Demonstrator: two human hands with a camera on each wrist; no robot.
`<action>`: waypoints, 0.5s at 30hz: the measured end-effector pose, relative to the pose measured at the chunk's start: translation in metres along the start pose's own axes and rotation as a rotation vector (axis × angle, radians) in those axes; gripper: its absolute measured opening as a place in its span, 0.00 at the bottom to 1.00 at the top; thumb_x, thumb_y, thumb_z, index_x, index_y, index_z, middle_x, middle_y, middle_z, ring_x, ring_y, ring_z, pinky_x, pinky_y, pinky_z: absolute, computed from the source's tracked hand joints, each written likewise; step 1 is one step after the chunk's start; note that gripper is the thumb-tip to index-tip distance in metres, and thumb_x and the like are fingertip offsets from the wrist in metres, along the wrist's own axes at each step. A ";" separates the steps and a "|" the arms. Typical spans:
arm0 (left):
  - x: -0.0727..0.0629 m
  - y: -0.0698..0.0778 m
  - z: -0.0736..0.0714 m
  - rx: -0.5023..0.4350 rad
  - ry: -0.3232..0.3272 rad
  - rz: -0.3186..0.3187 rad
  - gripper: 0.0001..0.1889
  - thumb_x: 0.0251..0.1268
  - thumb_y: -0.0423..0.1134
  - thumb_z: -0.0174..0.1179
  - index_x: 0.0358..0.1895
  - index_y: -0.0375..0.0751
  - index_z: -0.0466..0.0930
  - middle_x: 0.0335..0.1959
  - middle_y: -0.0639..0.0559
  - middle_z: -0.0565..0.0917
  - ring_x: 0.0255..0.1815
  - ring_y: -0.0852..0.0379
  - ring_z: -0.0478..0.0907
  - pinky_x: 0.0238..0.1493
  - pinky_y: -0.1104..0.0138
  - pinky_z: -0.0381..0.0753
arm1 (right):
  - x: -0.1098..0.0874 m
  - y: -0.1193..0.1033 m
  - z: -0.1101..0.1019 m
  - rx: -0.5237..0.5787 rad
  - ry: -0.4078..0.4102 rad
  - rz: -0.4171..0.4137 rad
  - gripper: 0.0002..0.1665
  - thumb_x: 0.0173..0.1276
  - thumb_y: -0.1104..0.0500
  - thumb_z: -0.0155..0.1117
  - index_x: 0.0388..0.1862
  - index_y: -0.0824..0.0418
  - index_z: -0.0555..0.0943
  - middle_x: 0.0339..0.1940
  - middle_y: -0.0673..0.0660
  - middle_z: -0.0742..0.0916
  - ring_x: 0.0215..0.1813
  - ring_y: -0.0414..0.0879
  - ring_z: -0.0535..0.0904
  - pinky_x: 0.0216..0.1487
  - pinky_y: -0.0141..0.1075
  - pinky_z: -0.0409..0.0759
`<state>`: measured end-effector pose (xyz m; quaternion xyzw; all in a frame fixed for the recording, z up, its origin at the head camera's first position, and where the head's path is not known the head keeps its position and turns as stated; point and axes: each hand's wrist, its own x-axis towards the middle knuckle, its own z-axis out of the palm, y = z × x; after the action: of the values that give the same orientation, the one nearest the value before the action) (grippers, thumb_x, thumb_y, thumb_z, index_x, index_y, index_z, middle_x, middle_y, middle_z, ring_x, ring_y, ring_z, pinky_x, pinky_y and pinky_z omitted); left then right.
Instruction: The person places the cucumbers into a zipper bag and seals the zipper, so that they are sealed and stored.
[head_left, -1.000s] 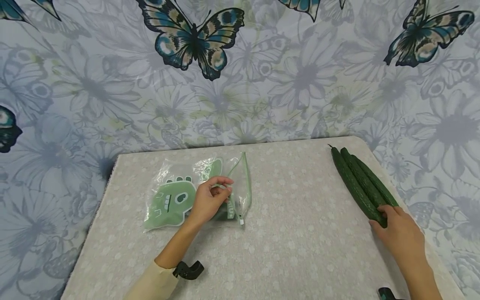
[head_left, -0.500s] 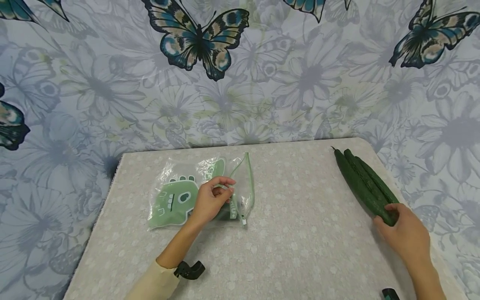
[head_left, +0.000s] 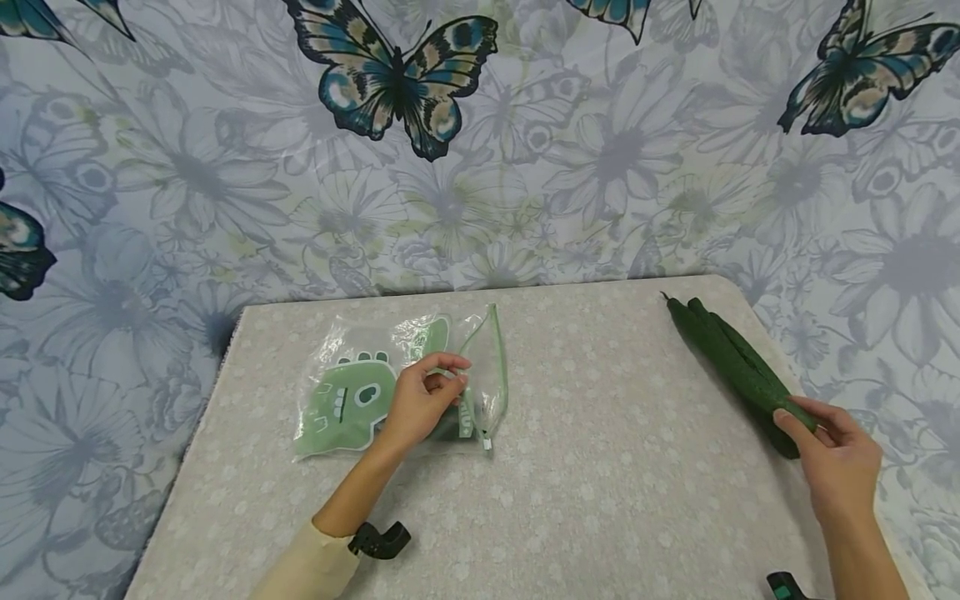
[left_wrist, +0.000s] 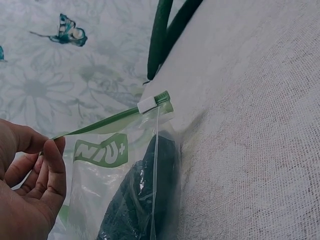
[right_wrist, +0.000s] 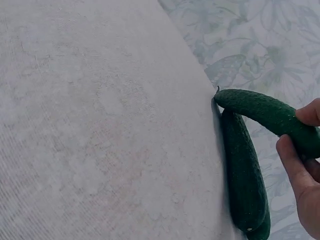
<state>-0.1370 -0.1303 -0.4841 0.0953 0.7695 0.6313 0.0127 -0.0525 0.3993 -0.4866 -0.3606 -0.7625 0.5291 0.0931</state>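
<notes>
Nearest, R hand (head_left: 840, 458), well to R of the bag: fingers & thumb grasping near end of 1 cuke (head_left: 738, 379), thumb on top. A bit farther off, L hand (head_left: 426, 402), over the bag: thumb & index fingertip pinching its green zip edge (left_wrist: 102, 125), other fingers loosely curled.

Qty: 1 bag (head_left: 348, 408), clear w/ green print, on the cloth-covered counter (head_left: 600, 467); 3 cukes, all R of bag, i.e. the held one + other 2 cukes (right_wrist: 244, 172) side by side.

Head view has held cuke partly hiding the others; R wrist cam shows it raised at the gripped end, angled across their tips. L wrist cam adds 1 white slider (left_wrist: 147, 104) on zip & dark-green contents (left_wrist: 132, 200) inside bag, no. unclear.

Farthest, beyond bag: wall covering (head_left: 600, 167) w/ flowers & butterflies.
</notes>
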 end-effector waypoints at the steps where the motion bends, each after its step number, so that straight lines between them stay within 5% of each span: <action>1: 0.000 0.000 0.000 -0.001 -0.001 0.001 0.11 0.76 0.35 0.67 0.56 0.36 0.87 0.48 0.36 0.83 0.29 0.60 0.84 0.36 0.63 0.91 | 0.000 -0.001 0.001 0.047 0.019 0.004 0.28 0.69 0.46 0.79 0.68 0.41 0.86 0.54 0.23 0.82 0.80 0.35 0.70 0.73 0.20 0.70; 5: 0.000 0.000 0.000 -0.004 -0.005 0.010 0.13 0.76 0.35 0.67 0.57 0.33 0.86 0.48 0.35 0.83 0.29 0.60 0.84 0.36 0.64 0.91 | 0.002 -0.002 0.005 0.247 0.080 -0.059 0.24 0.65 0.58 0.83 0.61 0.52 0.90 0.40 0.31 0.88 0.46 0.30 0.84 0.39 0.17 0.76; 7: 0.000 0.000 0.000 -0.004 -0.008 0.016 0.12 0.76 0.35 0.67 0.57 0.34 0.86 0.48 0.34 0.83 0.29 0.60 0.84 0.36 0.64 0.91 | 0.003 -0.002 0.007 0.358 0.101 -0.112 0.24 0.64 0.64 0.82 0.59 0.58 0.91 0.38 0.35 0.90 0.32 0.27 0.83 0.32 0.16 0.77; 15: 0.000 0.002 -0.002 0.001 -0.009 0.017 0.10 0.77 0.33 0.66 0.56 0.36 0.87 0.48 0.36 0.84 0.29 0.61 0.84 0.37 0.59 0.92 | 0.003 -0.001 0.011 0.583 0.118 -0.272 0.26 0.63 0.72 0.79 0.61 0.69 0.88 0.40 0.43 0.94 0.40 0.30 0.92 0.41 0.17 0.85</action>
<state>-0.1366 -0.1318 -0.4823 0.1045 0.7689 0.6306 0.0106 -0.0608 0.3935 -0.4913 -0.2436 -0.6132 0.6861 0.3064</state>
